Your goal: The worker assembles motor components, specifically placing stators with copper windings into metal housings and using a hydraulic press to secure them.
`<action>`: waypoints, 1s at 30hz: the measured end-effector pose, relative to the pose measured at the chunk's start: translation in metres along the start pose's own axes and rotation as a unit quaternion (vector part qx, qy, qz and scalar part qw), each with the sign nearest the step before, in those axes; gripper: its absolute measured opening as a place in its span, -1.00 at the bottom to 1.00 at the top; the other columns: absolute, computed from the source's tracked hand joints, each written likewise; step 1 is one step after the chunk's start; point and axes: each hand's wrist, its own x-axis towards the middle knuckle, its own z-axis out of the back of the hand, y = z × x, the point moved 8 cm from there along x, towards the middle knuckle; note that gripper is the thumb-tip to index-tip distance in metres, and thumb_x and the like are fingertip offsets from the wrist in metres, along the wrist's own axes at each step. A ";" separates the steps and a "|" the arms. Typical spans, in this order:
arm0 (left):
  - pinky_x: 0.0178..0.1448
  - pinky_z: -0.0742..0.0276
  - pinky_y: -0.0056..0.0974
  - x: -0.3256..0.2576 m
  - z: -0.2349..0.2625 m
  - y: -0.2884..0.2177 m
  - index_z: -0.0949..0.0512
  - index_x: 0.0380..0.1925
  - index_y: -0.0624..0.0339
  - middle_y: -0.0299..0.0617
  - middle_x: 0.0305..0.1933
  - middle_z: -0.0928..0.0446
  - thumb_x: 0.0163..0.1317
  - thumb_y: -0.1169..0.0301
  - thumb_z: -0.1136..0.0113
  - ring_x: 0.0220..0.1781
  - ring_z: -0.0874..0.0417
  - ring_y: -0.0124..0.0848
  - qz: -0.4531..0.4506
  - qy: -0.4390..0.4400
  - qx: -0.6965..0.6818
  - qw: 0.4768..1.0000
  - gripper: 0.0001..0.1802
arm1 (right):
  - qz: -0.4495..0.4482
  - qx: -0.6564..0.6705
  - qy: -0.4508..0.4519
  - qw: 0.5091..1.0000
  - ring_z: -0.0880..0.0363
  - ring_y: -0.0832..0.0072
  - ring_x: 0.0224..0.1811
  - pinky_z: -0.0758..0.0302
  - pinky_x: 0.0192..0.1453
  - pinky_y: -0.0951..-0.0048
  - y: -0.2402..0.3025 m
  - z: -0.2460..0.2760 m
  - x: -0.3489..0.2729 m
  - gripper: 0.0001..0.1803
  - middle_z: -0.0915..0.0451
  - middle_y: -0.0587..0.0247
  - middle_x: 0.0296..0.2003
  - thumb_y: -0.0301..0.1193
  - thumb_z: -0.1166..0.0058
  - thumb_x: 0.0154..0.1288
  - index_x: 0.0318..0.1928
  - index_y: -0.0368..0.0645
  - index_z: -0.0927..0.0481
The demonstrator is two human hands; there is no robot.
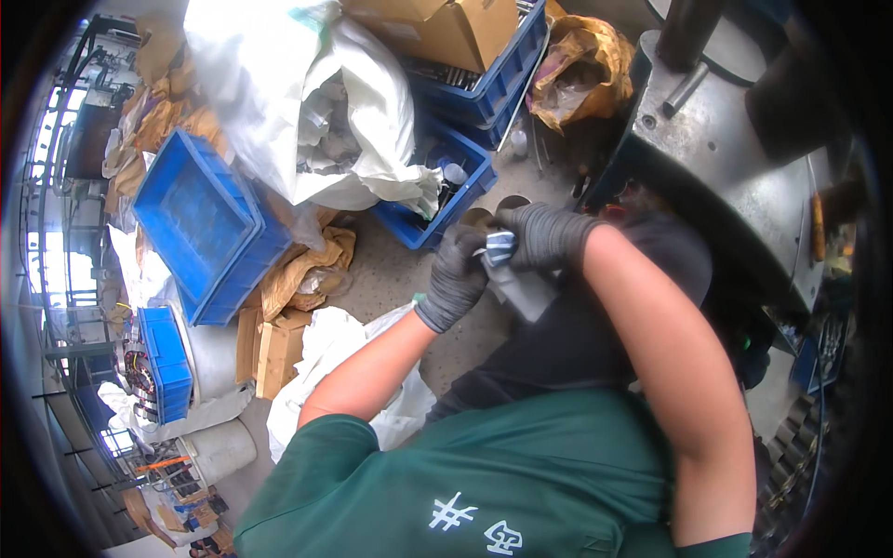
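Both my hands wear dark grey knit gloves and meet in front of my lap. My left hand has its fingers pinched at the near left side of a small blue-and-white striped piece. My right hand closes on the same piece from the right. A limp grey sheet, cloth or film, hangs below it; I cannot tell whether they are joined. Just beyond the fingers shows a round metallic rim, partly hidden by the gloves.
Left of my hands stand a blue crate and crumpled brown paper. Ahead are a large white sack, a blue bin and a cardboard box. A heavy metal machine table rises at the right, beside a paper bag.
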 end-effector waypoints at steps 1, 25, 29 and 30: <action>0.17 -0.61 -0.08 -0.006 0.005 0.006 -0.57 0.07 0.21 -0.06 -0.01 -0.62 0.09 0.55 -0.42 0.01 -0.67 -0.05 0.048 -0.062 0.010 0.997 -0.51 | -0.035 -0.051 0.008 0.998 -0.75 -0.01 -0.04 -0.63 0.12 0.11 -0.010 -0.001 0.005 -0.25 -0.73 -0.17 -0.14 -0.26 -0.35 0.01 0.29 -0.10 -0.54; -0.02 -0.65 -0.06 -0.151 -0.077 0.201 -0.68 -0.15 0.26 0.10 -0.21 -0.74 0.31 0.41 -0.24 -0.11 -0.78 0.02 0.457 0.074 0.140 0.875 -0.81 | 0.122 0.674 -0.322 0.654 -0.72 0.38 -0.18 -0.66 0.03 0.28 -0.053 0.088 -0.020 -0.63 -0.70 0.26 -0.20 -0.56 -0.23 0.17 0.03 -0.22 -0.63; 0.08 -0.64 -0.02 -0.121 -0.062 0.180 -0.71 -0.15 0.24 0.11 -0.13 -0.73 0.24 0.40 -0.34 -0.03 -0.76 0.03 0.351 0.054 0.140 0.924 -0.79 | 0.125 0.610 -0.331 0.709 -0.70 0.43 -0.17 -0.60 0.08 0.34 -0.043 0.088 -0.019 -0.66 -0.71 0.28 -0.20 -0.52 -0.24 0.18 0.01 -0.22 -0.66; 0.15 -0.62 -0.01 -0.121 -0.079 0.170 -0.67 -0.02 0.24 0.14 -0.04 -0.71 0.23 0.37 -0.36 0.03 -0.74 0.05 0.324 0.156 0.091 0.928 -0.67 | 0.130 0.589 -0.332 0.726 -0.69 0.45 -0.16 -0.57 0.09 0.37 -0.039 0.088 -0.018 -0.68 -0.71 0.29 -0.20 -0.51 -0.24 0.19 -0.01 -0.21 -0.67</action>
